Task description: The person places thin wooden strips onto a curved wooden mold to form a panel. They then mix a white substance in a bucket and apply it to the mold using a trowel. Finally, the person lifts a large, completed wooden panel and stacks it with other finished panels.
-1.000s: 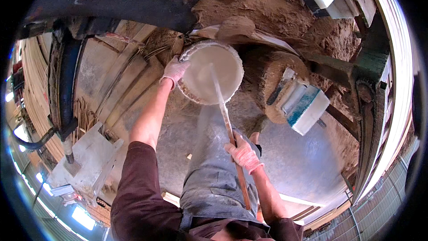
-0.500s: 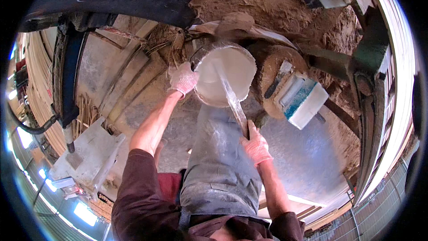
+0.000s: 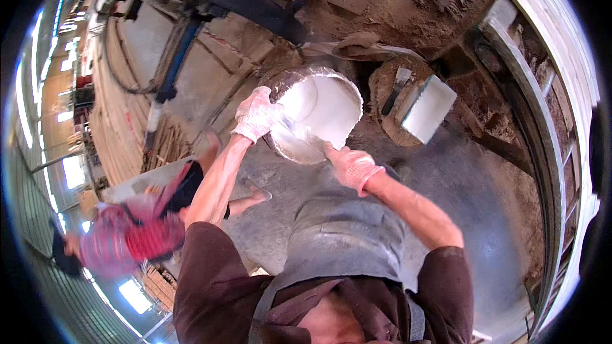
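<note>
The bucket (image 3: 322, 114) is round and full of white stuff. It sits in the middle, a little way in front of the person, on the dusty grey floor (image 3: 472, 185).

The left hand (image 3: 257, 113) wears a pale glove. Its arm reaches out long and almost straight. The fingers are curled over the left edge of the bucket and grip it.

The right hand (image 3: 349, 164) wears a glove too. Its arm is bent at the elbow. The hand is closed around a thin stick (image 3: 299, 132) that pokes into the white stuff. The hand is just at the near edge of the bucket.

A grey apron (image 3: 344, 236) hangs below the hands. A white block (image 3: 428, 108) lies to the right of the bucket. Another person in red (image 3: 137, 232) is low on the left, well apart from the bucket.
</note>
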